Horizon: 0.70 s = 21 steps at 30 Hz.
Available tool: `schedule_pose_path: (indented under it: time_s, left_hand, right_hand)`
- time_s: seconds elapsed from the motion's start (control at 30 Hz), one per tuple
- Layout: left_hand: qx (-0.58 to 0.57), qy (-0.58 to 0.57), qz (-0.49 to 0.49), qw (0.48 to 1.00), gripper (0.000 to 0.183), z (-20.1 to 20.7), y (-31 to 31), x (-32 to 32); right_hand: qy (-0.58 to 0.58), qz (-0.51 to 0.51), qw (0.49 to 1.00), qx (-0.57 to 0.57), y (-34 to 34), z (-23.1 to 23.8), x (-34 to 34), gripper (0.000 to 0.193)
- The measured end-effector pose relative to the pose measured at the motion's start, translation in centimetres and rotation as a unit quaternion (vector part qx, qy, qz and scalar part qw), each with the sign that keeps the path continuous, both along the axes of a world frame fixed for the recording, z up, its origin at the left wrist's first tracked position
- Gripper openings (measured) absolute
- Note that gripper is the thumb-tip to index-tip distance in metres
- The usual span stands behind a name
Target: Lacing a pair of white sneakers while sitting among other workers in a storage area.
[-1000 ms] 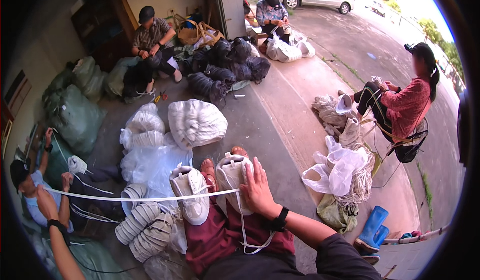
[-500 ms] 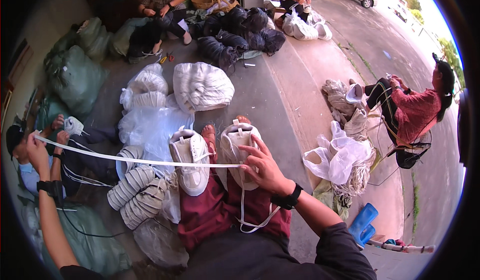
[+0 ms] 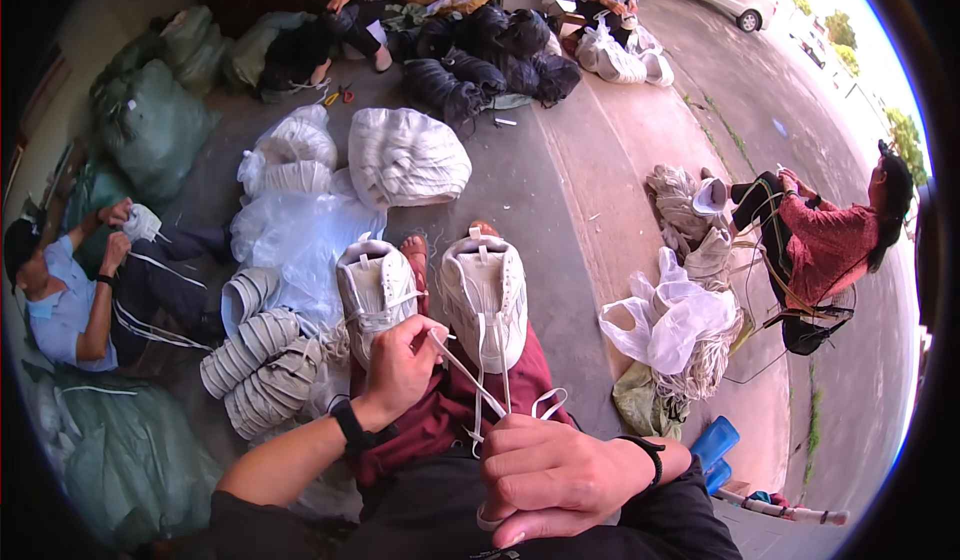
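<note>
- Grey concrete floor spreads across the workspace.
- Pale shoe sits at centre, over maroon trousers; its matching shoe is just beside it, toward 9 o'clock.
- Left hand, 7 o'clock, pinches a white lace; right hand, 5 o'clock, curls inward; whether it holds anything, I cannot tell.
- Pale bundle: 11 o'clock.
- Seated person: 3 o'clock.

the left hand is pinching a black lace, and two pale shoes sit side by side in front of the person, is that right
Not quite: the lace is white, not black, as the head view shows. The left hand is indeed pinching it, and two pale shoes sit side by side in front of the person.
</note>
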<state>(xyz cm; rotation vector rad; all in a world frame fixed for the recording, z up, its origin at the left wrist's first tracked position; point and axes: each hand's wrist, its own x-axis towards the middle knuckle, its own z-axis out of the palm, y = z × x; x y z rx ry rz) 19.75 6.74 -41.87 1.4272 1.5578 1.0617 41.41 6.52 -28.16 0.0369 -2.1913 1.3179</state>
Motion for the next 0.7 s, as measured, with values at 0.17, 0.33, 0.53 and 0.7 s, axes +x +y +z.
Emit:
schedule_pose_path:
  time_s: [0.17, 0.33, 0.53, 0.7]
  left_hand:
    - [-0.005, -0.107, 0.101, 0.989, 0.023, -6.0, 2.6, 3.4]
    - [-0.011, -0.136, 0.164, 0.977, 0.026, -8.5, 3.8, 4.3]
    - [0.0, -0.111, 0.202, 0.973, 0.03, -9.4, 4.0, 5.7]
    - [0.014, -0.116, 0.213, 0.97, 0.03, -9.8, 4.1, 6.4]
  right_hand:
    - [0.021, 0.008, 1.0, -0.019, 0.5, -0.8, 0.0, 0.019]
    - [0.029, -0.005, 0.999, -0.046, 1.1, -1.7, 0.4, 0.014]
    - [0.014, -0.006, 0.999, -0.044, 1.5, -2.3, 1.1, 0.013]
    - [0.007, -0.002, 0.999, -0.042, 1.5, -2.4, 1.6, 0.013]
